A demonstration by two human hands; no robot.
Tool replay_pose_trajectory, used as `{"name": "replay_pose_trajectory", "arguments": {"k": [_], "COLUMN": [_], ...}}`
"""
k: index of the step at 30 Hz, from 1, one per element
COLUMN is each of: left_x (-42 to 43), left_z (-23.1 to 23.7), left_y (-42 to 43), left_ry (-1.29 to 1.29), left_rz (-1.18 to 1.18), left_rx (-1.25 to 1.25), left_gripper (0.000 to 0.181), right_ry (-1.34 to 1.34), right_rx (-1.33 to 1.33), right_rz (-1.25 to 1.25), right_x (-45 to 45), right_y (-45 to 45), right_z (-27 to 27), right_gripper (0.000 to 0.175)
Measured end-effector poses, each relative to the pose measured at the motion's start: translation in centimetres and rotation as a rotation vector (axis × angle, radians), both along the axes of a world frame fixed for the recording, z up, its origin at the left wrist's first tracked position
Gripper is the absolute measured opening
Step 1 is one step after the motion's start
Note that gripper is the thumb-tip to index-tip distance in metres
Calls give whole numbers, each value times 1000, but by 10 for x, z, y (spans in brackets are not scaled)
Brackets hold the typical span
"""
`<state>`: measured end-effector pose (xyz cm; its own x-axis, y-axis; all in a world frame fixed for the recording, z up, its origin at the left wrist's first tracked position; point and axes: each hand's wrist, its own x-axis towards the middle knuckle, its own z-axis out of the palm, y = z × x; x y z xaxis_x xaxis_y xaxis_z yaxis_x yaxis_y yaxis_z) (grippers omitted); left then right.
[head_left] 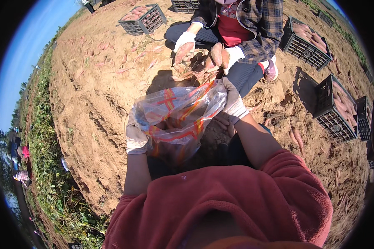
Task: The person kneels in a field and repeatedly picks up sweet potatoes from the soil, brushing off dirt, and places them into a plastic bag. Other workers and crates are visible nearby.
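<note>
A clear plastic bag with red and yellow stripes is stretched between my hands, its mouth wide, with reddish-brown shapes inside that look like sweet potatoes. My left hand, in a white work glove, grips the bag's left rim. The right rim is pinched by my gloved right hand. Just beyond the bag, a person in a plaid jacket sits on the soil and holds sweet potatoes in white gloves, over a pile of them with dry roots. More sweet potatoes lie on the ground beneath my right forearm, partly hidden.
Black plastic crates filled with sweet potatoes stand along the right, and another crate is at the upper left. Loose sweet potatoes lie on the sandy soil. Green vines run down the left, with several people farther off.
</note>
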<state>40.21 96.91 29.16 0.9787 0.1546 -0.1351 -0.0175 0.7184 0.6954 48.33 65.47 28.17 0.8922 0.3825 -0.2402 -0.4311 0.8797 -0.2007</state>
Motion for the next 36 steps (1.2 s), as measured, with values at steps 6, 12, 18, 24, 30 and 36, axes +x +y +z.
{"name": "replay_pose_trajectory", "arguments": {"k": [6, 12, 18, 24, 30, 36], "left_x": [2, -2, 3, 8, -14, -27], "left_z": [-12, -16, -9, -45, 0, -40], "left_y": [12, 14, 8, 44, 15, 36], "left_ry": [87, -34, 31, -272, -198, -178], "left_rz": [-28, -131, -61, -355, -365, -119], "left_rx": [-1, 75, 71, -123, 55, 1432], "left_gripper": [39, 41, 42, 41, 42, 46], "right_ry": [-23, 19, -311, 19, -198, -83], "right_rx": [28, -19, 477, 33, -208, -155], "right_rz": [14, -72, 153, -43, -100, -7], "right_x": [11, 8, -15, -27, -30, -28], "right_y": [-3, 1, -5, 3, -7, 5], "right_z": [-19, -15, 7, 22, -12, -24], "right_gripper": [25, 24, 39, 37, 31, 31]}}
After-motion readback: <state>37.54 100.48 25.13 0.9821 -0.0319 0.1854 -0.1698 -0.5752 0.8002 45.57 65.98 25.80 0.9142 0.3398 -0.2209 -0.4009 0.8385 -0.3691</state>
